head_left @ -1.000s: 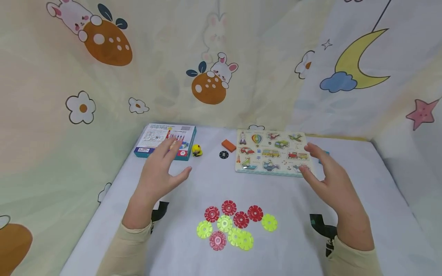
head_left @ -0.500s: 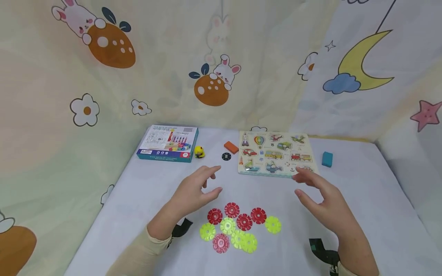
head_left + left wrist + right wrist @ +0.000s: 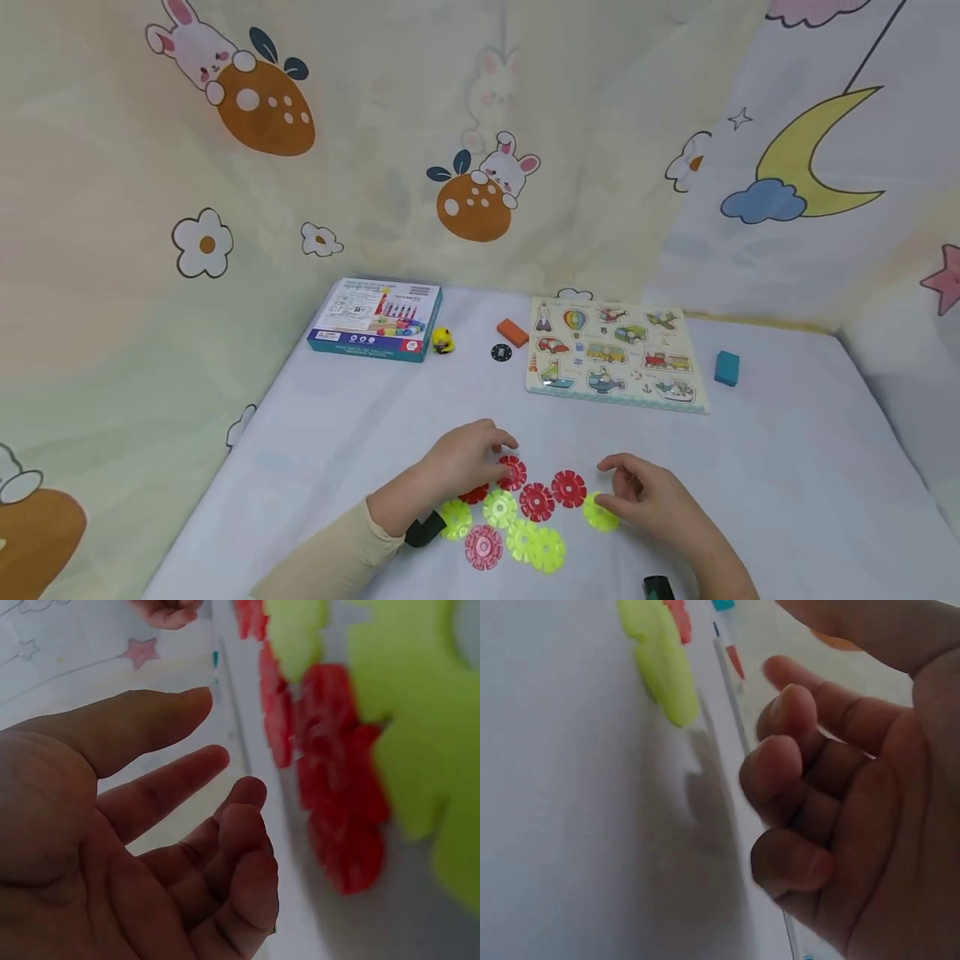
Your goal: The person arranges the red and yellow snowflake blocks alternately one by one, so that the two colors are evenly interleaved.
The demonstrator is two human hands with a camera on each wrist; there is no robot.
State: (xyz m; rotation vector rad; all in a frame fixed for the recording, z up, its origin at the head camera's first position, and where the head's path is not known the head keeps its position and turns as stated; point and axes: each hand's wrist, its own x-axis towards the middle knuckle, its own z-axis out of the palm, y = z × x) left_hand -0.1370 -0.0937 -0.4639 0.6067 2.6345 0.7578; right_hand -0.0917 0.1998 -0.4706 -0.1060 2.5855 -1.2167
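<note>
Several red and yellow-green notched plastic discs lie in a loose cluster on the white cloth. My left hand [image 3: 467, 457] hovers at the cluster's far left, thumb and fingers apart around a red disc [image 3: 513, 473] and overlapping another in the head view. Its palm [image 3: 127, 847] holds nothing in the left wrist view. My right hand [image 3: 651, 500] is at the right end, its thumb overlapping the edge of a yellow-green disc [image 3: 597, 514]. Loosely bent fingers [image 3: 780, 776] of that hand have nothing between them. A pinkish disc [image 3: 483, 547] lies nearest the front.
Along the back stand a flat printed box [image 3: 367, 343], a small yellow figure [image 3: 442, 340], an orange block [image 3: 513, 332], a black round chip [image 3: 501, 352], a vehicle picture puzzle board [image 3: 615, 354] and a blue block [image 3: 727, 367]. Patterned fabric walls [image 3: 360, 183] enclose the table.
Both hands have come down and inward from above the table's middle to the disc cluster. The view has shifted slightly, and the discs keep their arrangement.
</note>
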